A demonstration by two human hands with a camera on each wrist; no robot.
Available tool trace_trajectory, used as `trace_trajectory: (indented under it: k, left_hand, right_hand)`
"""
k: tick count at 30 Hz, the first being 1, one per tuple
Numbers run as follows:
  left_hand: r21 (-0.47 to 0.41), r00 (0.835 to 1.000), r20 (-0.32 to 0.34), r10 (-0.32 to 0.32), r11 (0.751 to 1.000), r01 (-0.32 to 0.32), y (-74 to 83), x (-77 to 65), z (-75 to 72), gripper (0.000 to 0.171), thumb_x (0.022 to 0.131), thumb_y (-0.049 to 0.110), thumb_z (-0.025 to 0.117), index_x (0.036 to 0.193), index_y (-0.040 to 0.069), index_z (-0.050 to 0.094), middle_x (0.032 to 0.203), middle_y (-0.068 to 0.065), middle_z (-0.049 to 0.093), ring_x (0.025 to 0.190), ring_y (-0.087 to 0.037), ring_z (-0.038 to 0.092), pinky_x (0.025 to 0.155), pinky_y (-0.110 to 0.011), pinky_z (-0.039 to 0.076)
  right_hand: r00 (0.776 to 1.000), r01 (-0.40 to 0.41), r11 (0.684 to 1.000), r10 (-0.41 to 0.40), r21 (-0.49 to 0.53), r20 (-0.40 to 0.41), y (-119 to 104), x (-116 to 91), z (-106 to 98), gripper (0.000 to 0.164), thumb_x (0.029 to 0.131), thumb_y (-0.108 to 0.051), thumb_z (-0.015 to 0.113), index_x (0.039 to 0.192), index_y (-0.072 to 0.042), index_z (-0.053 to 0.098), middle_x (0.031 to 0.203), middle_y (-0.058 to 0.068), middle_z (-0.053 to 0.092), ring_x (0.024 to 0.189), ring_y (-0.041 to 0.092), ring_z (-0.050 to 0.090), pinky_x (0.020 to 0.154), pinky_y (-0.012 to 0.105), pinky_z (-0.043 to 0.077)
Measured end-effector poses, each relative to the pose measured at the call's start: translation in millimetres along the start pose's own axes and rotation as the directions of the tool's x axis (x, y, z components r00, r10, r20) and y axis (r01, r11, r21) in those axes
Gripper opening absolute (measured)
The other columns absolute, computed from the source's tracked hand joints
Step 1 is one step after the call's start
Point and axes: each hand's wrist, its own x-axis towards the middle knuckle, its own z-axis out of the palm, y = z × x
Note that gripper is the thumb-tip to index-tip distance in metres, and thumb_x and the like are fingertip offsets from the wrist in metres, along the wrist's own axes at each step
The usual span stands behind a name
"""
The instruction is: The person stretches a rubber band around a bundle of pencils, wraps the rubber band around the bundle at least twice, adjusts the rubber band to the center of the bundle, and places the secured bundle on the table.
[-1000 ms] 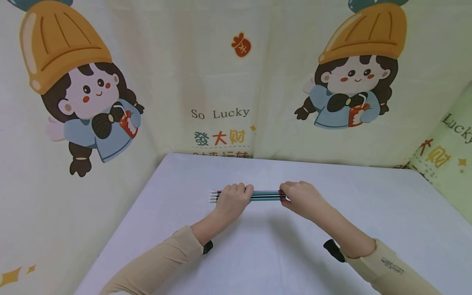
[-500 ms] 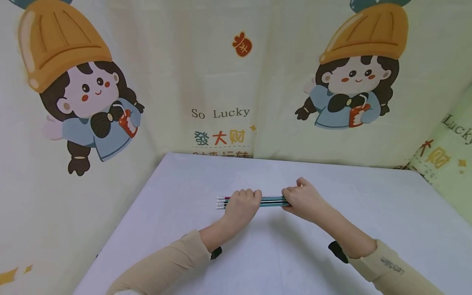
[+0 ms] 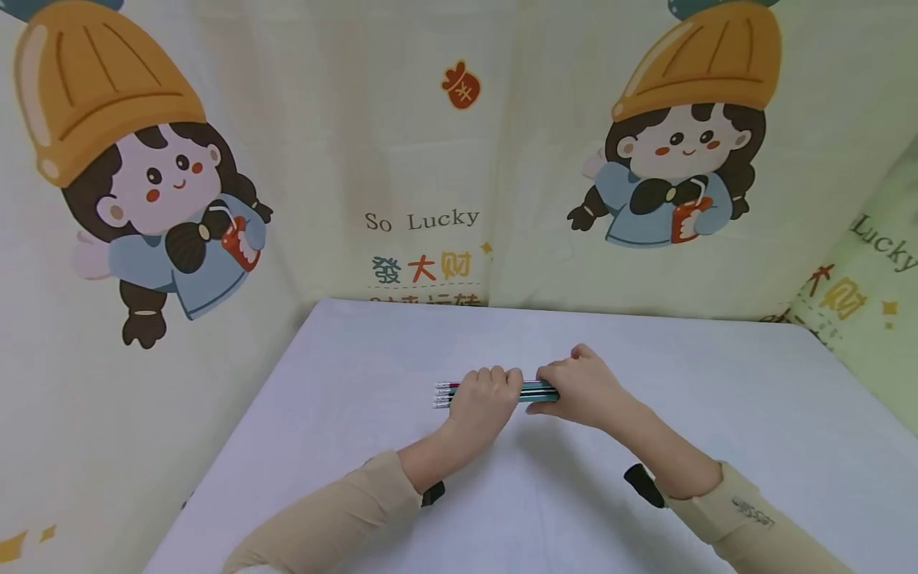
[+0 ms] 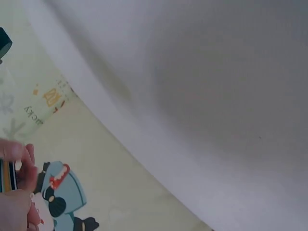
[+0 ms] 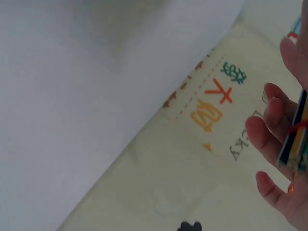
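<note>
A flat bundle of several pencils [image 3: 539, 391], teal and dark with white eraser ends at the left, is held level above the table in the head view. My left hand [image 3: 486, 402] grips it from above near the erasers. The right hand [image 3: 584, 389] bends over the other end, fingertips above and thumb below the bundle. In the right wrist view, a red rubber band [image 5: 298, 127] crosses the pencils near their ends, with the fingers [image 5: 262, 132] curved beside them. From the head, the right hand hides this band. The pencils [image 4: 8, 174] also show at the left wrist view's edge.
A white-covered table [image 3: 402, 343] spreads beneath both hands. Behind it and at the sides hangs a cream curtain [image 3: 531, 263] printed with cartoon figures and lettering. Black camera mounts [image 3: 644, 485] sit under both wrists.
My left hand and the pencils have shifted right, and the stretch between the hands has shortened. The right hand has moved farther over the end, covering the red band; its thumb now extends below.
</note>
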Motion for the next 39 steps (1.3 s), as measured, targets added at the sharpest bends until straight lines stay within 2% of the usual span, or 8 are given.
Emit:
trace_trajectory:
  k: [5, 10, 16, 21, 28, 32, 36, 39]
  left_hand:
    - [-0.008, 0.997, 0.074, -0.024, 1.000, 0.025, -8.7, -0.5, 0.2, 0.022, 0.081, 0.019, 0.067, 0.071, 0.013, 0.049, 0.055, 0.001, 0.053, 0.045, -0.008, 0.042, 0.042, -0.017, 0.028]
    - [-0.022, 0.999, 0.044, -0.008, 1.000, 0.009, -12.7, -3.5, 2.3, 0.026, 0.081, 0.016, 0.067, 0.067, 0.013, 0.045, 0.051, 0.002, 0.046, 0.043, -0.007, 0.036, 0.042, -0.018, 0.022]
    - [-0.011, 1.000, 0.027, 0.003, 1.000, -0.003, -7.2, -9.2, 5.3, 0.028, 0.079, 0.015, 0.067, 0.063, 0.013, 0.044, 0.047, 0.003, 0.043, 0.043, -0.007, 0.027, 0.041, -0.018, 0.020]
    - [-0.005, 1.000, 0.006, 0.030, 1.000, -0.030, -3.0, -6.9, 3.3, 0.024, 0.081, 0.016, 0.064, 0.066, 0.014, 0.046, 0.050, 0.004, 0.046, 0.042, -0.005, 0.034, 0.041, -0.016, 0.025]
    - [0.022, 0.999, 0.025, -0.029, 0.999, 0.029, -13.0, -8.1, 4.2, 0.026, 0.079, 0.019, 0.070, 0.068, 0.011, 0.047, 0.054, 0.000, 0.051, 0.045, -0.009, 0.044, 0.043, -0.019, 0.032]
    - [0.016, 0.999, -0.018, -0.047, 0.999, 0.047, -14.7, -10.9, 10.0, 0.025, 0.080, 0.014, 0.066, 0.065, 0.012, 0.045, 0.052, 0.000, 0.048, 0.046, -0.009, 0.043, 0.044, -0.020, 0.031]
    - [0.016, 0.996, -0.074, -0.040, 0.999, 0.042, -9.4, -8.8, 9.3, 0.022, 0.082, 0.012, 0.059, 0.065, 0.012, 0.045, 0.052, 0.000, 0.047, 0.045, -0.009, 0.042, 0.044, -0.020, 0.030]
    - [0.029, 0.994, -0.105, -0.032, 0.999, 0.036, -4.4, -5.0, 6.2, 0.022, 0.084, 0.010, 0.054, 0.065, 0.013, 0.045, 0.051, 0.002, 0.045, 0.044, -0.008, 0.040, 0.044, -0.019, 0.029]
  right_hand:
    - [0.997, -0.052, 0.999, 0.053, -0.016, 0.064, 13, -5, -13, 0.030, 0.064, -0.029, 0.081, 0.073, -0.019, 0.054, 0.061, -0.015, 0.046, 0.053, 0.001, 0.038, 0.070, 0.037, 0.035]
    - [0.998, 0.031, 0.997, -0.027, -0.070, 0.064, 15, -7, -11, 0.028, 0.069, -0.016, 0.076, 0.065, -0.015, 0.049, 0.056, -0.012, 0.044, 0.051, 0.003, 0.037, 0.064, 0.029, 0.037]
    - [0.995, 0.102, 0.972, -0.096, -0.213, 0.038, 1, -5, 1, 0.035, 0.067, -0.021, 0.078, 0.062, -0.012, 0.045, 0.052, -0.007, 0.043, 0.047, 0.006, 0.035, 0.056, 0.024, 0.030]
    - [0.987, 0.145, 0.968, -0.156, -0.207, -0.036, -6, -1, 5, 0.032, 0.068, -0.025, 0.077, 0.064, -0.013, 0.047, 0.051, -0.007, 0.045, 0.046, 0.007, 0.038, 0.065, 0.030, 0.036]
    - [0.994, 0.039, 0.967, -0.064, -0.250, -0.093, 6, -8, -1, 0.038, 0.064, -0.035, 0.080, 0.082, -0.013, 0.054, 0.070, -0.005, 0.051, 0.068, 0.015, 0.053, 0.082, 0.045, 0.038]
    - [0.976, 0.107, 0.941, -0.161, -0.322, -0.145, 7, -9, 7, 0.031, 0.066, -0.024, 0.078, 0.079, -0.009, 0.055, 0.070, -0.002, 0.054, 0.069, 0.018, 0.056, 0.084, 0.042, 0.040]
    - [0.939, 0.155, 0.906, -0.259, -0.395, -0.225, -1, -7, 15, 0.035, 0.063, -0.022, 0.080, 0.074, -0.005, 0.051, 0.065, 0.001, 0.054, 0.061, 0.017, 0.055, 0.081, 0.039, 0.043]
    - [0.920, 0.149, 0.899, -0.279, -0.413, -0.275, -8, -3, 16, 0.040, 0.061, -0.025, 0.082, 0.072, -0.005, 0.049, 0.061, 0.000, 0.052, 0.057, 0.016, 0.052, 0.079, 0.040, 0.042]
